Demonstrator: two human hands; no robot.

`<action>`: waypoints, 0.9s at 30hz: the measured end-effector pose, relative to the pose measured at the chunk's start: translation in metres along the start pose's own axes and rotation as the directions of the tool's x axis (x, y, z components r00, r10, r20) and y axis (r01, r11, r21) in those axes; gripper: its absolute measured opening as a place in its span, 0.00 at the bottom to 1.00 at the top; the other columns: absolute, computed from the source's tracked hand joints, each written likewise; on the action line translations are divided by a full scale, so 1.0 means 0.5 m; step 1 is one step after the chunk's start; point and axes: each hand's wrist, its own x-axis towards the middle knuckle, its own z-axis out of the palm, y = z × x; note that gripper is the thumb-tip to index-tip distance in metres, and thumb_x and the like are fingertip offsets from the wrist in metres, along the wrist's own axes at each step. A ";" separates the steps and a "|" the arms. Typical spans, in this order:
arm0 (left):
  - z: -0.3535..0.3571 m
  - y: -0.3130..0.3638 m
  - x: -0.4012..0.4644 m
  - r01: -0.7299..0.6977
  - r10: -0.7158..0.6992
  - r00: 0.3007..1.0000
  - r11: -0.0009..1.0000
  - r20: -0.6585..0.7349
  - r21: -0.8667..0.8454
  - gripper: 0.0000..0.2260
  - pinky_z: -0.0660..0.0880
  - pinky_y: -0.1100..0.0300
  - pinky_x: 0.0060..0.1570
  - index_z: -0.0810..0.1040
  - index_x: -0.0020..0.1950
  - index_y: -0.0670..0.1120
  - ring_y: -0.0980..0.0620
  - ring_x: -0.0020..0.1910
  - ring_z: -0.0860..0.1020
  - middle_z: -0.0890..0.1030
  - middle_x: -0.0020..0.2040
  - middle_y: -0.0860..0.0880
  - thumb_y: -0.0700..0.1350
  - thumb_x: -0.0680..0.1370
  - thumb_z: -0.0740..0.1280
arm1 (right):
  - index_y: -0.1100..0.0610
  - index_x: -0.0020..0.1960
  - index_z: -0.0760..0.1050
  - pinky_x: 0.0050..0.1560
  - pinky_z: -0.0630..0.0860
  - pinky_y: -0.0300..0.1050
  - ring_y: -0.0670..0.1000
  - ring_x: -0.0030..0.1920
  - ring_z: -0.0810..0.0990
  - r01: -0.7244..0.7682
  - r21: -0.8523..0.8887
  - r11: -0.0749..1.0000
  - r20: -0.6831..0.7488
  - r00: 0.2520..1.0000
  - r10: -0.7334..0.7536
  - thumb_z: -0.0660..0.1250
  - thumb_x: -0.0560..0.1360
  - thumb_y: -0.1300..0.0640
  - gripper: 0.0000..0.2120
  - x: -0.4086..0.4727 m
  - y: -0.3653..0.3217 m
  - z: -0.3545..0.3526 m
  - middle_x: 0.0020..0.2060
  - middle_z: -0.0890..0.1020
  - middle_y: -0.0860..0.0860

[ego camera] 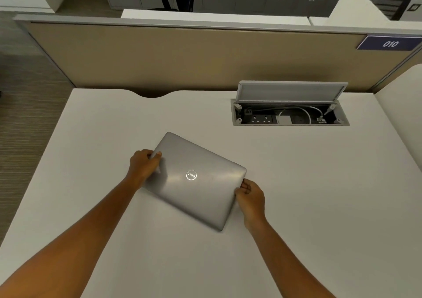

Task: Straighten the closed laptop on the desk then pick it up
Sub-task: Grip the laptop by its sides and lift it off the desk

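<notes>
Now we've got the laptop (196,181) lying askew on the tabletop (296,183), its long axis running far-left to near-right, left hand (143,164) and right hand (250,198) fingers clamped on opposite short edges.

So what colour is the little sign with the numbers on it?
The small number sign on the partition is dark blue with white digits, seen best in the head view's upper right.

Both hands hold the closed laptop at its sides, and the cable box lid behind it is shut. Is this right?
Not quite. In the head view both hands, left hand and right hand, hold the closed laptop at its sides, but the cable box lid stands open.
</notes>
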 end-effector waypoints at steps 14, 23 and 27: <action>0.019 0.024 0.035 0.022 -0.020 1.000 0.993 0.020 -0.116 0.12 0.70 0.51 0.55 0.76 0.50 0.45 0.44 0.51 0.74 0.78 0.51 0.44 0.52 0.85 0.62 | 0.56 0.56 0.86 0.55 0.83 0.47 0.55 0.53 0.88 -0.230 0.278 0.933 0.024 0.972 0.232 0.75 0.78 0.62 0.07 -0.063 0.061 0.032 0.52 0.90 0.53; 0.015 0.028 0.032 0.177 -0.178 0.984 0.962 0.014 -0.208 0.28 0.72 0.43 0.68 0.80 0.66 0.37 0.38 0.61 0.77 0.81 0.66 0.38 0.59 0.85 0.56 | 0.75 0.52 0.73 0.49 0.71 0.50 0.54 0.44 0.75 -0.276 0.338 0.900 0.002 0.956 0.293 0.75 0.74 0.56 0.23 -0.032 0.057 0.026 0.40 0.79 0.59; 0.016 0.018 0.019 0.245 -0.243 0.969 0.921 0.043 -0.302 0.31 0.73 0.47 0.61 0.81 0.67 0.41 0.38 0.64 0.78 0.81 0.66 0.40 0.65 0.83 0.56 | 0.71 0.52 0.78 0.49 0.76 0.52 0.57 0.45 0.81 -0.288 0.313 0.905 -0.009 0.952 0.307 0.75 0.73 0.53 0.21 -0.004 0.041 0.014 0.54 0.85 0.68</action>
